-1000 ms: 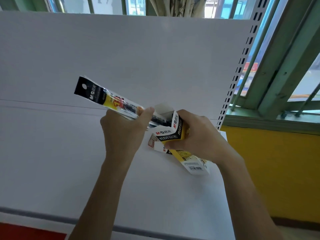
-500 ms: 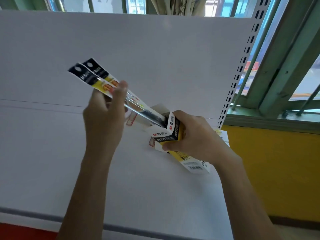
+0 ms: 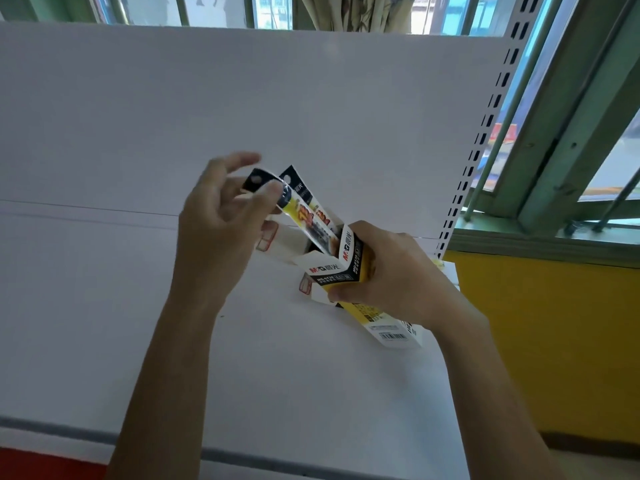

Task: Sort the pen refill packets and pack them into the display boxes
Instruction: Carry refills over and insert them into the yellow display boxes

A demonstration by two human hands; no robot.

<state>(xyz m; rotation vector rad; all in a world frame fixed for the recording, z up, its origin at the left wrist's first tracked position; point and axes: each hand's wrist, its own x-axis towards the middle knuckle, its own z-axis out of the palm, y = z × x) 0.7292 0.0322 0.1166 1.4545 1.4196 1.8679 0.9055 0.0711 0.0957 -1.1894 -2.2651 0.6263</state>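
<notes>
The display box [image 3: 325, 271] bears the brand "M&G" in red, with Chinese characters beside it, on its white front face; the same mark runs up the adjoining side; the small print beneath is too fine to read; a barcode label [image 3: 393, 336] sits near the box's lower end, digits illegible; the refill packets [image 3: 304, 213] show white lettering on black headers and red characters on yellow, all blurred.

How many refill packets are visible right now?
2. Both stand slanted in the open top of the display box, which the right hand grips: the left packet by the left hand, the right packet beside it. Others may be hidden inside.
</notes>
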